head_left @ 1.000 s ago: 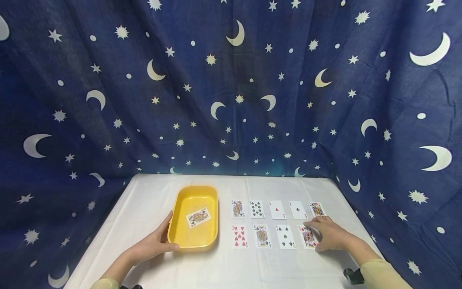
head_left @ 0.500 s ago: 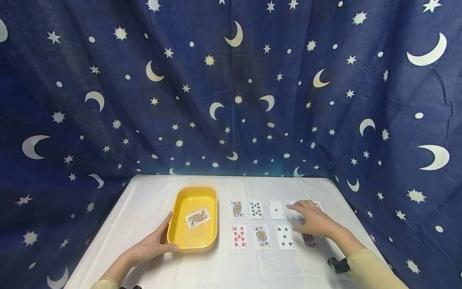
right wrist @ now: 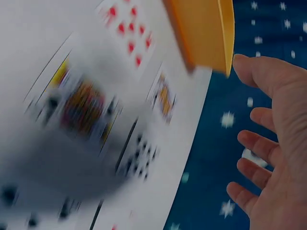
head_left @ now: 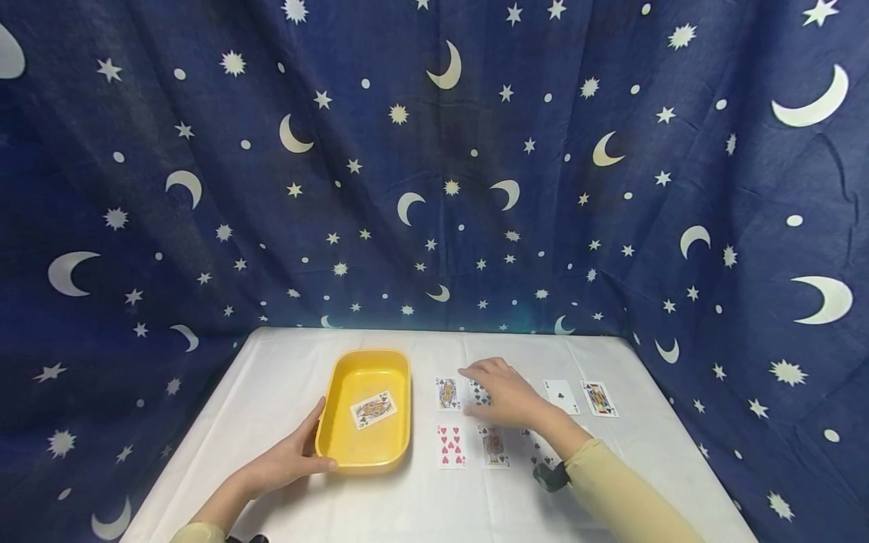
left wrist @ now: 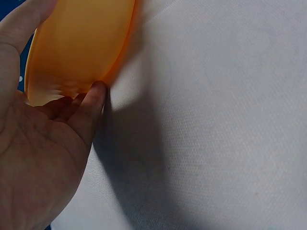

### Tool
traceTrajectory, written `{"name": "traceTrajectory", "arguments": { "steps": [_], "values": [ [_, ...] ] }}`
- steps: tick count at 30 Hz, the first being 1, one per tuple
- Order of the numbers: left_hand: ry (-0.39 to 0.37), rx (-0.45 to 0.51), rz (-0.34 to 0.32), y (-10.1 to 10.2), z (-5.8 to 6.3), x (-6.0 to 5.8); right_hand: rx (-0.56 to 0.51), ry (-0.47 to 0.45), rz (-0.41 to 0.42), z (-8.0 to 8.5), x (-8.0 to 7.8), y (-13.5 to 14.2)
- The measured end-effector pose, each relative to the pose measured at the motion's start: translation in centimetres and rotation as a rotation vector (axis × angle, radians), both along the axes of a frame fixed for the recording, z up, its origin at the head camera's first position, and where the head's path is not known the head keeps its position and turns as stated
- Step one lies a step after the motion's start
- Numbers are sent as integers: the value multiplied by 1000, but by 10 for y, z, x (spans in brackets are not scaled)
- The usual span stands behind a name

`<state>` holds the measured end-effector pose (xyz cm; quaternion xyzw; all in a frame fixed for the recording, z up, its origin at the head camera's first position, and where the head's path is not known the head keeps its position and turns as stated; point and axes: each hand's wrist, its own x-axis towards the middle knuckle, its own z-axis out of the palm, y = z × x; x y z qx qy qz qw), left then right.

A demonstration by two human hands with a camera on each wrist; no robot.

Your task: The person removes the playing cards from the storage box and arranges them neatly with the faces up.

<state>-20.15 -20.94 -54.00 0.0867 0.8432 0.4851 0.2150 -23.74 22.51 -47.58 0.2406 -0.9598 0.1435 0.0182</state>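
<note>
My left hand [head_left: 281,460] grips the near left corner of a yellow tray [head_left: 366,371], thumb on the near wall. In the left wrist view its fingers lie against the orange-looking tray wall [left wrist: 81,43]. A queen playing card [head_left: 373,409] with club signs lies face up inside. Over the card rows hovers my right hand [head_left: 502,396], fingers spread and holding nothing, partly covering a spade number card [head_left: 478,391]. Left of it lies a face card [head_left: 446,394]. Nearer me are a heart number card [head_left: 451,446] and a king of spades [head_left: 494,450].
An ace of clubs [head_left: 560,397] and another face card [head_left: 600,398] lie to the right. My right wrist and sleeve partly cover a spade card [head_left: 539,451] and hide others. A white cloth [head_left: 407,505] covers the table; a starry blue curtain [head_left: 380,226] hangs behind.
My right hand has lifted from the red-suited face card at the right and swept left across the rows, empty. My left hand and the tray have stayed in place.
</note>
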Motion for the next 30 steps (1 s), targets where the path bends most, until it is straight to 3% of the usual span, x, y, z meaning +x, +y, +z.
{"name": "traceTrajectory", "arguments": {
  "steps": [13, 20, 26, 30],
  "values": [
    [6, 12, -9, 0, 0, 1, 80, -38, 113, -1, -15, -96],
    [22, 12, -29, -2, 1, 2, 149, -79, 163, -3, -14, -141],
    [25, 54, -50, -3, 2, 2, 305, -49, 216, -11, -8, -175],
    [30, 61, -60, -4, 2, 2, 404, -68, 205, -14, -1, -193]
  ]
}}
